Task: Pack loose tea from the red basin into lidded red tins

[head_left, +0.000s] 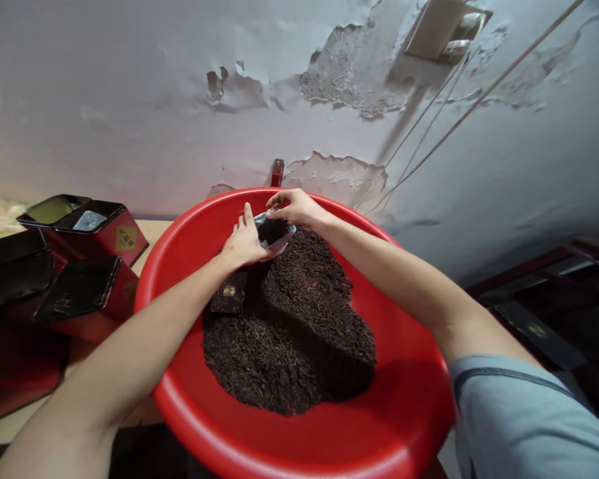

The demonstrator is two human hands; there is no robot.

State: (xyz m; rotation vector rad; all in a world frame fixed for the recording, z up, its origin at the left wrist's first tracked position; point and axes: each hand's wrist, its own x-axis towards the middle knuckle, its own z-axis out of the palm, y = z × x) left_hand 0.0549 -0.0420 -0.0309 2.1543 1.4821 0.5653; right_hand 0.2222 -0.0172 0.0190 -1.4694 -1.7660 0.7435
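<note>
A big red basin [409,412] holds a heap of dark loose tea leaves [299,332]. Over the far side of the heap, my left hand [243,241] and my right hand [295,207] both grip a small silvery pouch [275,233] whose open mouth shows dark leaves inside. My left hand clasps its near-left side, thumb up; my right hand pinches its far rim. A small dark packet with gold print [229,293] lies on the leaves just below my left hand.
Several red tins with open dark tops [87,223] stand on a table at the left. A peeling grey wall [180,100] rises right behind the basin, with cords running down it. Dark shelving [544,319] sits at the right.
</note>
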